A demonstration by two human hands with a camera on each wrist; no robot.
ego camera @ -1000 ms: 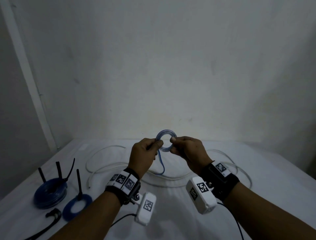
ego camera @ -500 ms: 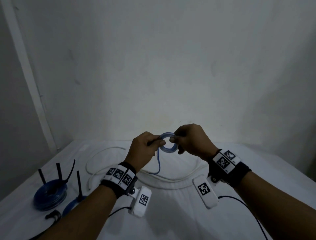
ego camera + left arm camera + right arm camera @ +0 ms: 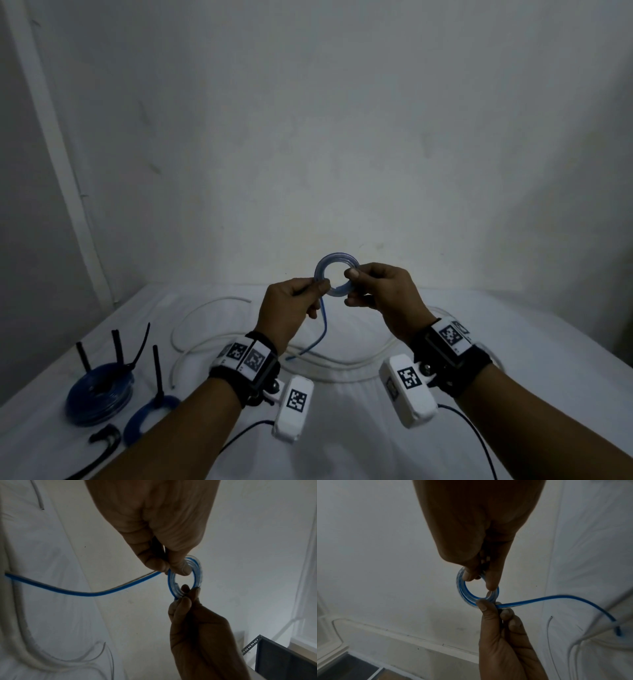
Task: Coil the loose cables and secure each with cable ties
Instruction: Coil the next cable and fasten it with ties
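Observation:
A small coil of clear-and-blue cable [image 3: 335, 270] is held up in the air over the white table. My left hand [image 3: 291, 308] pinches the coil's left side, where the loose blue tail [image 3: 320, 332] drops to the table. My right hand [image 3: 373, 291] pinches the coil's right side between thumb and fingers. In the left wrist view the coil [image 3: 185, 577] sits between both hands with the tail [image 3: 68, 589] running left. In the right wrist view the coil [image 3: 469, 593] shows the same double grip, and the tail [image 3: 565, 599] trails right.
A long white cable [image 3: 239, 346] lies in loose loops on the table [image 3: 548, 342] under my hands. At the left lie a large tied blue coil [image 3: 99, 394], a smaller tied blue coil [image 3: 147, 414] and a loose black cable tie [image 3: 102, 442].
Both hands turned the coil: my right hand rose over it half a second ago and is back at its right side. The loose tail hangs shorter.

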